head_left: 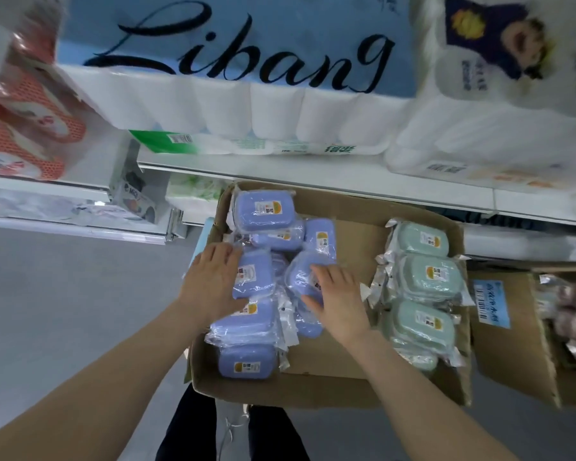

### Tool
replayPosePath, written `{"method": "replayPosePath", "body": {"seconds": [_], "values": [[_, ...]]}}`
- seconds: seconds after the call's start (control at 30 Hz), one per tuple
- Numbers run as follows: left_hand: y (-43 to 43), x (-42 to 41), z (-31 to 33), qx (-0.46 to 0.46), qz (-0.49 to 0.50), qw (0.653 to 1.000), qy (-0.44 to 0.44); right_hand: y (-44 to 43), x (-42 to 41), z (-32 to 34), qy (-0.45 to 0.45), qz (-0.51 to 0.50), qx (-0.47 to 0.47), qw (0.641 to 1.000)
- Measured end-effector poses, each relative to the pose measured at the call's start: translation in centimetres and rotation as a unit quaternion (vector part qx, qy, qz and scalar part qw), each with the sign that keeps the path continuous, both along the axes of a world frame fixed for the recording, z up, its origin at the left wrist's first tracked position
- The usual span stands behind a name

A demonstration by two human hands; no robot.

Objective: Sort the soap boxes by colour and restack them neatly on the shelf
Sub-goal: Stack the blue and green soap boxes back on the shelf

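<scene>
An open cardboard carton [346, 247] holds wrapped soap boxes. Several blue boxes [266, 207] lie in a loose heap on its left side. Three pale green boxes [423, 241] stand in a column along its right side. My left hand [213, 281] lies flat with straight fingers against the left side of one blue box [256, 277] in the middle of the heap. My right hand [336, 294] rests on a tilted blue box [300, 274] beside it, thumb against its near edge. Another blue box [246, 364] lies flat at the carton's near left.
White shelves [313, 184] above carry big packs of toilet paper [233, 104]. A second carton [512, 344] with a blue label stands to the right, holding wrapped pinkish goods. Grey floor [64, 294] lies to the left. My legs show below the carton.
</scene>
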State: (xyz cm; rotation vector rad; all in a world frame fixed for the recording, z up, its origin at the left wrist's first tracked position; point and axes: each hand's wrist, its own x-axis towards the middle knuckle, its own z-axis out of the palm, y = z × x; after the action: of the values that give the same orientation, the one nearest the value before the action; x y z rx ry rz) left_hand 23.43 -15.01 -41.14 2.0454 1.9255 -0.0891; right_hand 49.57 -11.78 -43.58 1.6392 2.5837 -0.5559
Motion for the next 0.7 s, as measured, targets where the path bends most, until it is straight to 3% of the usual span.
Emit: {"method": "replayPosePath", "body": {"seconds": [0.07,0.17,0.3,0.5,0.7], "values": [[-0.7,-0.5,-0.2,-0.017,0.002,1.000,-0.007,0.2,-0.4,-0.3,0.007,-0.024,-0.045,0.999],[-1.0,-0.8,-0.7,-0.020,0.009,1.000,-0.021,1.3,-0.8,-0.6,-0.075,-0.064,-0.116,0.988],[-0.9,-0.7,-1.0,-0.020,0.012,0.999,-0.034,1.9,-1.2,-0.8,-0.159,-0.038,-0.125,0.979],[-1.5,-1.1,0.9,-0.011,0.020,0.999,-0.047,1.2,-1.6,1.9,-0.129,-0.085,-0.100,0.983],[-1.3,-1.9,7.1,0.001,0.045,0.997,-0.059,1.7,-1.5,8.8,-0.066,-0.107,-0.059,0.990]]}}
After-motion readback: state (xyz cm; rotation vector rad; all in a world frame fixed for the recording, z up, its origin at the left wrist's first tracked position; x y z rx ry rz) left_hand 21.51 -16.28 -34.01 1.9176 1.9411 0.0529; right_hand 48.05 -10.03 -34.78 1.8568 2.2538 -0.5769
